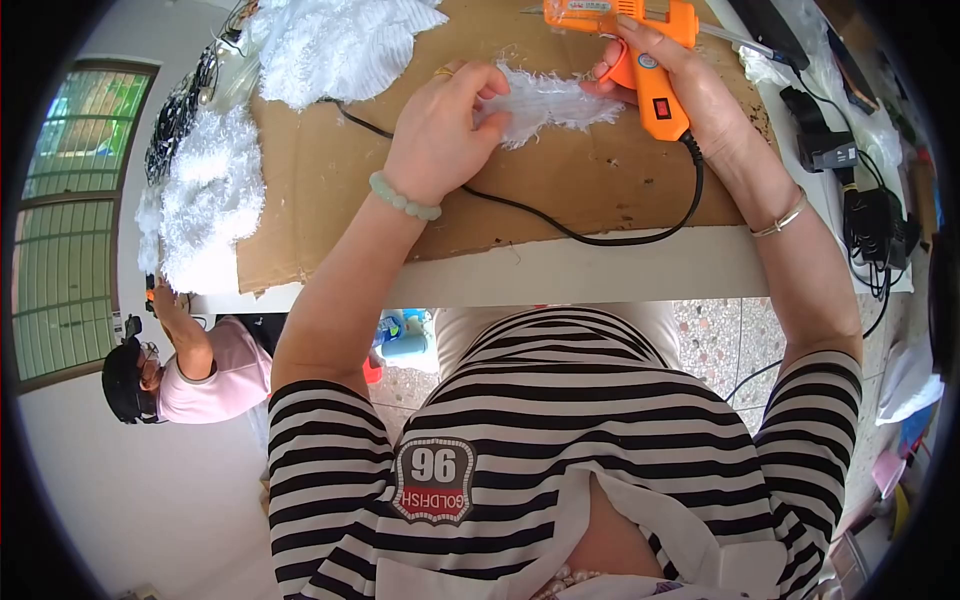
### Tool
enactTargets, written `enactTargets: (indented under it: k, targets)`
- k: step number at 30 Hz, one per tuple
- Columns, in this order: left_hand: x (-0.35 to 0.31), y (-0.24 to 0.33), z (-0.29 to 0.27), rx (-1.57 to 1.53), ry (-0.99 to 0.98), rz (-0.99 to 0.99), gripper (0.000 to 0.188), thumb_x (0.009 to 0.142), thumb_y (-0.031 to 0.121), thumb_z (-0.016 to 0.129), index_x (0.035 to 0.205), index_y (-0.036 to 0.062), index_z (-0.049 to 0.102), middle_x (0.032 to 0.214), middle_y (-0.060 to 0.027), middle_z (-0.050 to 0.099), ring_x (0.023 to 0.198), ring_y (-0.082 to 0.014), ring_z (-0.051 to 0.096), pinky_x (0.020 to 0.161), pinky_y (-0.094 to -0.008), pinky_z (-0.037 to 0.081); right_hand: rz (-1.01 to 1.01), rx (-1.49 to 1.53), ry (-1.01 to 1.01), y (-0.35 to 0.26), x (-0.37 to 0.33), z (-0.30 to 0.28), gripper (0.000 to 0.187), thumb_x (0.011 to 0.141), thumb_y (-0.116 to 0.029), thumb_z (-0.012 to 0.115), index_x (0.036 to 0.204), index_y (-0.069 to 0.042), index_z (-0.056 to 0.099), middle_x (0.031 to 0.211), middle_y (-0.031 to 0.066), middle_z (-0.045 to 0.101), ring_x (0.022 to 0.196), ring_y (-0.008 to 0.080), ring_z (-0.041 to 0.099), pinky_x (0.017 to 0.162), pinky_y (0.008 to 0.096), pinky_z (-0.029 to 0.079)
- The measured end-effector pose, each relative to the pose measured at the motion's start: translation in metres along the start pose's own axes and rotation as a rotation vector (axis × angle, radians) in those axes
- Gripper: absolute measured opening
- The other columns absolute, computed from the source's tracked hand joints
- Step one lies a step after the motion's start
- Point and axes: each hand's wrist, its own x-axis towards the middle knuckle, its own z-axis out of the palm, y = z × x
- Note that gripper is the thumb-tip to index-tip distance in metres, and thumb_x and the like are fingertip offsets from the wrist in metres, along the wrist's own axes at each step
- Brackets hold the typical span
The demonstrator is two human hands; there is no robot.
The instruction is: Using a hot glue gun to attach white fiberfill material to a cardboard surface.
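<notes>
A hot glue gun point(655, 85), orange with a red switch, is gripped in my right hand point(700, 95); its nozzle points left and a glue stick sticks out at the back. My right fingers are by the orange-red trigger, and one fingertip reaches the right end of a white frayed fabric strip point(555, 100). The strip lies on brown cardboard. Over its left end my left hand point(440, 125) is curled, thumb and forefinger at the fabric; the other fingertips are hidden. The gun's black cord point(590, 238) loops across the cardboard and passes under my left wrist.
More white frilly fabric point(345, 45) lies at the far left, with a fluffy white pile point(210, 200) along the left edge. Black adapters and cables point(875, 220) crowd the right side. A co-worker in a pink top point(215, 375) works at the left. Cardboard point(350, 225) covers the white table.
</notes>
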Motion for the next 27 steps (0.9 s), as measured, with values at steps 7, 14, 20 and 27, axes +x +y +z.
enactTargets:
  k: [7,14,20,27]
  targets:
    - [0.000,0.018,-0.004,0.051,0.253,0.218,0.013,0.068,0.010,0.070,0.076,0.0075,0.060,0.079,-0.0054,0.057,0.073,-0.0240,0.056,0.067,-0.0335,0.044,-0.028,-0.003,-0.004,-0.002,-0.001,0.002,0.042,0.091,-0.036,0.050,0.111,0.001,0.052,0.082,0.0089,0.062,0.083,0.0220,0.063,0.080,0.0295,0.050]
    - [0.004,0.013,0.012,0.133,0.189,0.344,0.014,0.065,0.008,0.071,0.072,0.0070,0.059,0.077,-0.0041,0.057,0.074,-0.0244,0.055,0.069,-0.0348,0.043,-0.025,0.015,-0.008,0.001,0.002,0.000,0.039,0.091,-0.035,0.051,0.106,0.001,0.054,0.080,0.0086,0.062,0.081,0.0215,0.064,0.079,0.0299,0.050]
    - [0.003,0.003,0.015,-0.142,0.064,0.040,0.013,0.067,0.005,0.068,0.074,0.0050,0.057,0.073,-0.0069,0.058,0.071,-0.0244,0.056,0.065,-0.0337,0.045,-0.048,-0.026,0.004,-0.005,-0.002,0.007,0.037,0.090,-0.033,0.052,0.104,0.001,0.054,0.079,0.0085,0.061,0.079,0.0206,0.064,0.078,0.0309,0.051]
    - [0.007,0.011,0.014,-0.126,0.082,-0.026,0.026,0.067,0.004,0.069,0.087,0.0062,0.052,0.082,-0.0082,0.059,0.077,-0.0249,0.058,0.068,-0.0353,0.048,-0.064,0.015,-0.014,-0.002,0.001,0.003,0.036,0.091,-0.033,0.052,0.104,0.001,0.054,0.077,0.0076,0.060,0.078,0.0185,0.062,0.080,0.0311,0.052]
